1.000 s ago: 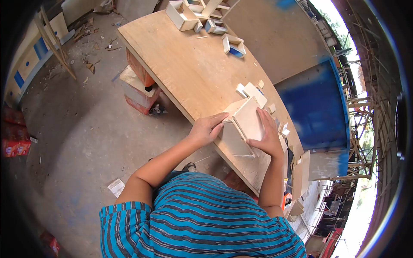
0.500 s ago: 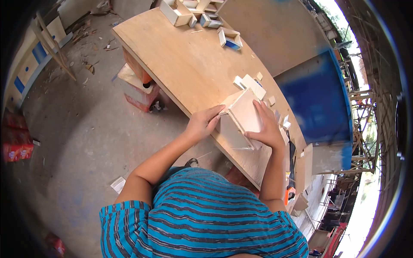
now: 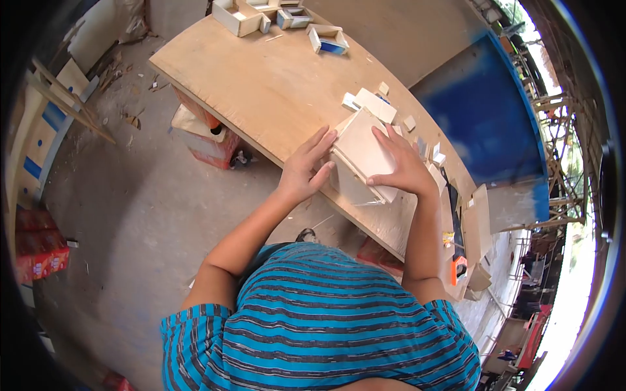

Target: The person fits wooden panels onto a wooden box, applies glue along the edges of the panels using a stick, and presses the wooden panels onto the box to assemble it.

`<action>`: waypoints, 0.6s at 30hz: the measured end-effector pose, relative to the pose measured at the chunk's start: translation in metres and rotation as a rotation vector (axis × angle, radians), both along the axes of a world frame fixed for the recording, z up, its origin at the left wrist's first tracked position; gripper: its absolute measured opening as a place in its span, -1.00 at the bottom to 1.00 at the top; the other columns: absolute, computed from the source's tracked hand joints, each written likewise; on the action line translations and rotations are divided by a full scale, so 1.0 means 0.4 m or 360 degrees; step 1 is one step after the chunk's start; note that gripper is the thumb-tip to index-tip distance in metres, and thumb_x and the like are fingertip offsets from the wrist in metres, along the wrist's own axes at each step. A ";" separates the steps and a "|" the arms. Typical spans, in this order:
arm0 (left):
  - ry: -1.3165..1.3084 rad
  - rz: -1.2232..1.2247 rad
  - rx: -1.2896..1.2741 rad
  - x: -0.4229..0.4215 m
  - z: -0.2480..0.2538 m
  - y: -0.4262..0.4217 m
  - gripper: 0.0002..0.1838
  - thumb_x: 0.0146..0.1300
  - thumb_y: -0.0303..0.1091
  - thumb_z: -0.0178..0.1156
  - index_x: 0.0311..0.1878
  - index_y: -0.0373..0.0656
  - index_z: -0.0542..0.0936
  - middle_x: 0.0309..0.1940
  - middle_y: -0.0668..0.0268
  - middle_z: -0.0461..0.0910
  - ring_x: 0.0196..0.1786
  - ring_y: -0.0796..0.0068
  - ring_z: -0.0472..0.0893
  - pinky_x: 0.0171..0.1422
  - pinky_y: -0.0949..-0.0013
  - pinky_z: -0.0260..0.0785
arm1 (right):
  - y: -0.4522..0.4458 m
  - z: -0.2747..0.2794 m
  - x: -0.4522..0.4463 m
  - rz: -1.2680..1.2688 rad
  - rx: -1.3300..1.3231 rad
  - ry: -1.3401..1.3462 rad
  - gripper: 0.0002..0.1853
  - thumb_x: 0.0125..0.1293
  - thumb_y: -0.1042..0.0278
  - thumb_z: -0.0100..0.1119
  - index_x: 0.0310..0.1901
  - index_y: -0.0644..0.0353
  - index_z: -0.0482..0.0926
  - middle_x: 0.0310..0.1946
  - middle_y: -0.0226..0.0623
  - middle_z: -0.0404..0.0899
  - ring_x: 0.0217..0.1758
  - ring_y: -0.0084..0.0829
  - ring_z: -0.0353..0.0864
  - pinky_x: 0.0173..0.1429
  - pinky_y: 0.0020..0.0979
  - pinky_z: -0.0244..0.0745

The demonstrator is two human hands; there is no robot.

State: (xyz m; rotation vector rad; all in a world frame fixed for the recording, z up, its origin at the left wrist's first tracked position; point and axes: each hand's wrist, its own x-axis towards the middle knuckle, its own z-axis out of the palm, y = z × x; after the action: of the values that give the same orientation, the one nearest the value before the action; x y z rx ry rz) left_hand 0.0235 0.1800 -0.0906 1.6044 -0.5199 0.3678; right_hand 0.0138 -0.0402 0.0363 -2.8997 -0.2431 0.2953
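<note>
A small pale wooden box [image 3: 365, 146] rests near the front edge of the wooden table, with a flat panel on top. My left hand [image 3: 305, 168] is at its left side, fingers stretched and apart, fingertips at the panel's edge. Across the right part of the panel lies my right hand [image 3: 405, 168], thumb and fingers spread over the surface. Just beyond the box are a flat wood piece [image 3: 376, 104] and a small wood block [image 3: 409, 122]. The box's underside and far side are hidden.
Several open wooden boxes [image 3: 238, 18] stand at the far end of the table [image 3: 228, 78]. A saw with an orange handle [image 3: 459, 268] lies at the right. Beyond the table is a blue-painted board [image 3: 482, 117]. A carton [image 3: 205, 140] sits on the floor beneath.
My left hand has loosened from a pinch at the box's corner to spread fingers. My right hand has slid leftward over the panel. The camera view has shifted, revealing more of the saw.
</note>
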 end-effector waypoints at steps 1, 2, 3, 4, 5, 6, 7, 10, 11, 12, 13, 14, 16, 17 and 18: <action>-0.0088 -0.0002 0.0115 0.003 0.013 0.001 -0.46 0.13 -0.46 0.20 0.24 0.01 0.50 0.30 0.07 0.38 0.29 0.05 0.43 0.31 0.18 0.30 | -0.002 -0.001 0.000 -0.0003 0.0006 0.0006 0.21 -0.42 -0.28 0.48 0.43 -0.21 0.20 0.47 0.07 -0.01 0.53 0.01 -0.02 0.45 0.29 -0.31; -0.0179 -0.0004 0.0229 0.007 0.023 0.001 -0.47 0.11 -0.47 0.22 0.22 0.01 0.53 0.32 0.08 0.36 0.34 0.05 0.38 0.38 0.15 0.22 | -0.004 -0.002 0.000 -0.0005 0.0012 0.0010 0.21 -0.42 -0.29 0.49 0.43 -0.22 0.20 0.47 0.07 -0.03 0.53 0.01 -0.02 0.46 0.29 -0.33; -0.0271 -0.0004 0.0341 0.012 0.030 0.000 -0.48 0.09 -0.48 0.24 0.19 0.01 0.56 0.34 0.08 0.33 0.38 0.06 0.33 0.45 0.12 0.14 | -0.008 -0.005 0.000 -0.0010 0.0034 0.0008 0.22 -0.43 -0.28 0.49 0.43 -0.22 0.20 0.48 0.07 -0.04 0.53 0.00 -0.03 0.46 0.29 -0.34; -0.0340 -0.0027 0.0404 0.019 0.034 -0.001 -0.50 0.08 -0.48 0.25 0.16 0.03 0.58 0.33 0.10 0.34 0.39 0.06 0.32 0.46 0.10 0.13 | -0.012 -0.010 -0.001 -0.0014 0.0054 0.0007 0.22 -0.43 -0.28 0.49 0.43 -0.23 0.20 0.48 0.06 -0.04 0.54 0.00 -0.03 0.46 0.29 -0.35; -0.0408 -0.0049 0.0467 0.026 0.037 0.000 -0.52 0.07 -0.48 0.26 0.12 0.05 0.60 0.33 0.11 0.36 0.39 0.05 0.31 0.47 0.08 0.12 | -0.015 -0.013 -0.001 -0.0018 0.0075 0.0005 0.22 -0.44 -0.28 0.49 0.43 -0.23 0.20 0.48 0.06 -0.05 0.54 0.00 -0.04 0.46 0.29 -0.36; -0.0477 -0.0073 0.0530 0.032 0.040 -0.001 -0.54 0.06 -0.47 0.27 0.09 0.07 0.63 0.32 0.12 0.37 0.39 0.05 0.30 0.48 0.05 0.11 | -0.015 -0.013 -0.001 -0.0032 0.0087 0.0014 0.22 -0.44 -0.28 0.49 0.43 -0.23 0.20 0.48 0.05 -0.05 0.54 -0.01 -0.04 0.46 0.29 -0.36; -0.0453 -0.0097 0.0527 0.034 0.038 -0.002 -0.56 0.06 -0.48 0.27 0.07 0.06 0.64 0.31 0.12 0.38 0.39 0.03 0.30 0.48 0.05 0.09 | -0.014 -0.013 -0.002 -0.0046 0.0098 0.0021 0.22 -0.44 -0.28 0.49 0.43 -0.24 0.20 0.48 0.04 -0.05 0.54 -0.02 -0.04 0.46 0.29 -0.36; -0.0385 -0.0157 0.0489 0.039 0.032 -0.007 -0.59 0.04 -0.48 0.27 0.02 0.04 0.66 0.27 0.13 0.42 0.38 0.01 0.31 0.51 0.03 0.05 | -0.011 -0.010 -0.004 -0.0036 0.0090 0.0025 0.18 -0.37 -0.23 0.50 0.43 -0.22 0.20 0.49 0.03 -0.08 0.54 -0.01 -0.05 0.48 0.25 -0.34; -0.0364 -0.0167 0.0454 0.037 0.034 -0.009 -0.59 0.03 -0.49 0.27 0.02 0.03 0.66 0.26 0.14 0.43 0.37 0.02 0.32 0.52 0.02 0.03 | -0.010 -0.009 -0.007 -0.0028 0.0081 0.0024 0.16 -0.34 -0.20 0.50 0.43 -0.21 0.19 0.50 0.02 -0.09 0.55 0.00 -0.06 0.48 0.23 -0.33; -0.0344 -0.0180 0.0420 0.035 0.036 -0.010 -0.58 0.02 -0.49 0.27 0.01 0.03 0.66 0.24 0.14 0.45 0.36 0.02 0.33 0.53 0.01 0.01 | -0.009 -0.009 -0.008 -0.0019 0.0096 0.0024 0.16 -0.34 -0.21 0.50 0.43 -0.20 0.20 0.50 0.01 -0.10 0.55 -0.01 -0.07 0.48 0.24 -0.35; -0.0379 -0.0182 0.0447 0.036 0.040 -0.009 -0.58 0.03 -0.48 0.27 0.03 0.02 0.65 0.23 0.14 0.46 0.36 0.00 0.33 0.50 0.01 0.06 | -0.008 -0.009 -0.009 -0.0013 0.0110 0.0019 0.16 -0.34 -0.21 0.50 0.43 -0.20 0.20 0.50 0.00 -0.11 0.55 -0.01 -0.07 0.48 0.24 -0.37; -0.0419 -0.0187 0.0473 0.038 0.045 -0.005 -0.58 0.04 -0.46 0.26 0.04 0.02 0.64 0.22 0.14 0.47 0.35 -0.02 0.33 0.47 0.01 0.10 | -0.013 -0.009 -0.011 -0.0011 0.0124 0.0012 0.16 -0.34 -0.22 0.50 0.43 -0.20 0.20 0.51 -0.01 -0.11 0.55 -0.02 -0.08 0.48 0.24 -0.39; -0.0482 -0.0206 0.0492 0.040 0.062 0.003 -0.58 0.07 -0.44 0.23 0.07 -0.03 0.62 0.21 0.11 0.48 0.34 -0.05 0.34 0.46 0.03 0.13 | -0.033 -0.019 -0.017 0.0032 0.0183 -0.0088 0.08 -0.22 -0.20 0.48 0.42 -0.18 0.22 0.51 -0.02 -0.11 0.55 -0.04 -0.07 0.50 0.16 -0.31; -0.0502 -0.0216 0.0485 0.037 0.074 0.007 -0.57 0.08 -0.43 0.20 0.09 -0.07 0.60 0.20 0.08 0.47 0.34 -0.05 0.34 0.47 0.03 0.11 | -0.045 -0.028 -0.016 0.0056 0.0212 -0.0143 0.04 -0.17 -0.19 0.47 0.42 -0.18 0.23 0.51 -0.03 -0.11 0.55 -0.05 -0.06 0.51 0.12 -0.27; -0.0521 -0.0224 0.0478 0.040 0.085 0.008 -0.56 0.09 -0.42 0.18 0.11 -0.12 0.58 0.20 0.04 0.47 0.33 -0.05 0.35 0.48 0.04 0.09 | -0.065 -0.040 -0.009 -0.0030 0.0376 -0.0266 -0.03 -0.09 -0.19 0.43 0.40 -0.15 0.25 0.50 -0.02 -0.09 0.54 -0.05 -0.03 0.50 0.05 -0.17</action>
State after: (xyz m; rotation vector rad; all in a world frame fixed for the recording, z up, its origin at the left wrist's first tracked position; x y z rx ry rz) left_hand 0.0396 0.1834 -0.0566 1.7923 -0.9704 0.4659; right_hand 0.0101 -0.0661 0.0204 -2.6917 -0.2587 0.0184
